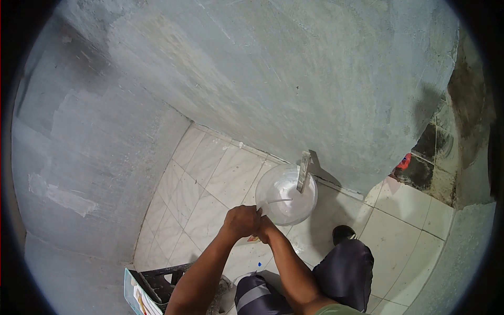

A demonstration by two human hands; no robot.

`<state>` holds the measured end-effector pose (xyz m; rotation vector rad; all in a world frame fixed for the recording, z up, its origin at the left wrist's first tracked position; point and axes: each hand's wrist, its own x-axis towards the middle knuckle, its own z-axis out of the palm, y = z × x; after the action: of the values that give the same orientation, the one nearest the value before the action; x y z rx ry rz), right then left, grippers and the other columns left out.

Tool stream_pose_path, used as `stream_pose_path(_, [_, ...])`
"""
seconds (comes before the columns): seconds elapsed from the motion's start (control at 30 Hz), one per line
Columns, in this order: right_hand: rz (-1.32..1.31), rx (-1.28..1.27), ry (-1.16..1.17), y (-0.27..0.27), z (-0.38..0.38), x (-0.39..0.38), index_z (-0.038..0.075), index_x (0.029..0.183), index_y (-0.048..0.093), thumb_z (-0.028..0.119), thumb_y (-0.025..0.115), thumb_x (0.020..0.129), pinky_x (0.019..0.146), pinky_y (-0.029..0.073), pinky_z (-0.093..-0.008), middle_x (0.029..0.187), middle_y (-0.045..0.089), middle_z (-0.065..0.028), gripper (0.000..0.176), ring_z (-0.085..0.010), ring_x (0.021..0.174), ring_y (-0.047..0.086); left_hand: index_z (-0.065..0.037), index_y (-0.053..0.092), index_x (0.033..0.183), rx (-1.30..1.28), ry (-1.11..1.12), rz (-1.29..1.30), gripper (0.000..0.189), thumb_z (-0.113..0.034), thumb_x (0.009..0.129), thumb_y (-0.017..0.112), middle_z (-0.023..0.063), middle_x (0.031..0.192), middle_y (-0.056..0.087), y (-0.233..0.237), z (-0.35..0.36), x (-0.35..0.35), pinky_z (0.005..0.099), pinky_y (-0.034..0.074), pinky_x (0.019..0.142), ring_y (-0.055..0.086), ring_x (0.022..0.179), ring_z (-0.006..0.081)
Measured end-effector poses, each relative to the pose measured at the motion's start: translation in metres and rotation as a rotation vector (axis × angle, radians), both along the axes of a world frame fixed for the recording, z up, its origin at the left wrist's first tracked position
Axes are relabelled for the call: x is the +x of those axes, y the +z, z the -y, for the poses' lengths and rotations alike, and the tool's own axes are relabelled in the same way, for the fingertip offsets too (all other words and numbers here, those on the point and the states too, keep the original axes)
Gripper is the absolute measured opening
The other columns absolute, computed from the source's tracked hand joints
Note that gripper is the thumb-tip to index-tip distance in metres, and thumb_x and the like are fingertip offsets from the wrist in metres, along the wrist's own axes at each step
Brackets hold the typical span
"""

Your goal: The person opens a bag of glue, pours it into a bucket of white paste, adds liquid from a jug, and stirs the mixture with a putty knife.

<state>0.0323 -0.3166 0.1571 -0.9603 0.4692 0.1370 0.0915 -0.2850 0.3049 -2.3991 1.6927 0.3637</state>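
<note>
My left hand point(242, 221) and my right hand point(266, 229) are closed together at the near left rim of a translucent round bucket point(261, 184). A pale tip point(263, 206) shows just beyond my fingers, and a thin whitish line curves from it over the bucket. Most of what my hands grip is hidden, so its kind cannot be made out. A bit of red and white point(253, 239) shows beneath my hands. Inside the bucket is whitish material point(290, 209). A flat, smeared tool point(303, 172) leans upright against its far right rim.
Grey plastered walls point(294, 89) enclose a pale tiled floor point(210, 178). At lower left stands a light-blue-edged container point(135, 294) beside a black object point(165, 278). A blue speck point(259, 264) lies near my knees. Something red point(403, 161) is by dark tiles beyond the wall's right edge.
</note>
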Motion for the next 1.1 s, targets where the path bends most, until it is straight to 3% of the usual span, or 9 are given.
stream_pose_path(0.07, [0.045,-0.505,0.174,-0.003,0.003,0.002,-0.001,0.115,0.06,0.013,0.066,0.089,0.063,0.065,-0.0404,0.103,0.07,-0.0118,0.03,-0.0253,0.093,0.07,0.001,0.067,0.084,-0.035,-0.046,0.008,0.043,-0.033,0.102,0.046,0.0232,0.078,0.069,-0.005,-0.003,0.003,0.0502,0.054,0.071,0.067,0.074,0.0422])
stream_pose_path(0.5, [-0.029,-0.449,0.089,0.032,0.019,-0.008,-0.006,0.105,0.067,0.02,0.064,0.091,0.055,0.061,-0.0414,0.1,0.073,-0.0206,0.03,-0.0281,0.086,0.073,0.0,0.066,0.084,-0.128,-0.242,0.111,0.033,-0.024,0.1,0.051,0.0187,0.074,0.067,-0.014,-0.008,0.011,0.0491,0.054,0.061,0.067,0.068,0.0389])
stream_pose_path(0.6, [0.039,-0.681,0.042,-0.001,0.008,0.005,-0.007,0.105,0.067,0.023,0.062,0.092,0.053,0.056,-0.0407,0.099,0.074,-0.0209,0.033,-0.0302,0.088,0.073,0.001,0.066,0.086,-0.057,-0.247,0.087,0.035,-0.027,0.1,0.05,0.0201,0.078,0.068,-0.011,-0.002,0.009,0.0503,0.055,0.066,0.067,0.073,0.0409])
stream_pose_path(0.7, [-0.02,-0.407,-0.117,-0.005,0.008,0.008,0.001,0.093,0.068,0.025,0.061,0.092,0.051,0.048,-0.0352,0.087,0.073,-0.013,0.025,-0.0238,0.077,0.071,0.001,0.067,0.089,-0.035,-0.057,-0.032,0.037,-0.03,0.1,0.049,0.0217,0.085,0.069,0.0,0.01,0.004,0.0516,0.054,0.074,0.067,0.079,0.0432])
stream_pose_path(0.77, [0.111,0.301,-0.246,-0.005,0.013,0.003,0.009,0.092,0.062,0.025,0.066,0.091,0.051,0.042,-0.0323,0.073,0.06,-0.0015,0.017,-0.0137,0.061,0.055,0.001,0.067,0.093,0.003,-0.078,-0.037,0.039,-0.033,0.099,0.049,0.0234,0.089,0.07,-0.025,0.012,0.022,0.0518,0.053,0.082,0.067,0.085,0.0444])
stream_pose_path(0.83, [0.043,0.339,-0.294,0.024,0.019,-0.007,0.012,0.089,0.059,0.023,0.063,0.093,0.049,0.037,-0.0297,0.071,0.055,0.0008,0.012,-0.0109,0.058,0.05,0.001,0.069,0.101,-0.03,-0.019,-0.073,0.039,-0.034,0.098,0.051,0.0237,0.088,0.071,-0.041,0.017,0.029,0.0489,0.054,0.083,0.068,0.086,0.042])
stream_pose_path(0.93, [0.0,0.424,-0.329,0.049,0.027,-0.031,0.014,0.087,0.055,0.019,0.059,0.094,0.047,0.033,-0.0267,0.07,0.051,0.0027,0.01,-0.008,0.055,0.045,0.0,0.07,0.116,-0.036,0.402,-0.379,0.041,-0.03,0.092,0.056,0.0207,0.089,0.073,-0.045,0.029,0.027,0.0433,0.054,0.082,0.07,0.085,0.0328])
stream_pose_path(1.03, [0.038,0.507,-0.301,0.032,0.032,-0.043,0.01,0.089,0.056,0.016,0.057,0.092,0.048,0.037,-0.0273,0.073,0.054,0.0003,0.007,-0.0103,0.055,0.049,-0.001,0.073,0.107,-0.238,0.521,-0.563,0.038,-0.03,0.09,0.056,0.0266,0.109,0.069,-0.076,0.026,0.036,0.0442,0.052,0.091,0.067,0.103,0.0423])
stream_pose_path(1.1, [0.047,0.545,-0.279,0.032,0.032,-0.05,0.007,0.091,0.059,0.014,0.057,0.091,0.05,0.041,-0.0283,0.074,0.057,-0.0017,0.008,-0.0126,0.056,0.052,0.0,0.073,0.108,-0.276,0.576,-0.625,0.035,-0.026,0.088,0.062,0.0261,0.107,0.07,-0.08,0.024,0.034,0.0423,0.053,0.088,0.069,0.1,0.0401])
